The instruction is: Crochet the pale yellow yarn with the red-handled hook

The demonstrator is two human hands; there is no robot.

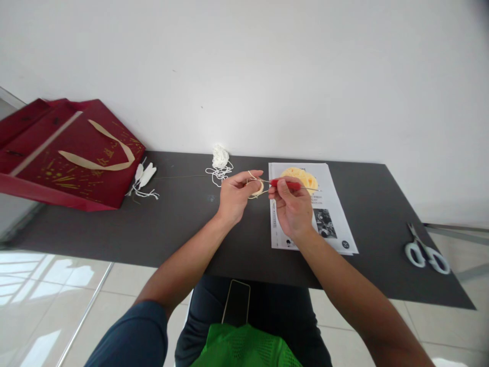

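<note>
My left hand (235,196) pinches a small cream crochet piece (259,189), with pale yarn looped over its fingers. My right hand (292,209) grips a crochet hook with a red handle (286,183), its metal tip pointing left into the piece. Both hands hover over the dark table (183,224), just left of a printed instruction sheet (332,214). A thin strand of yarn runs left from the piece across the table.
A small heap of white yarn (220,158) lies at the table's back edge. A red gift bag (64,153) lies at the far left with white tassels (144,178) beside it. White-handled scissors (425,250) rest at the right end. A phone (237,303) sits on my lap.
</note>
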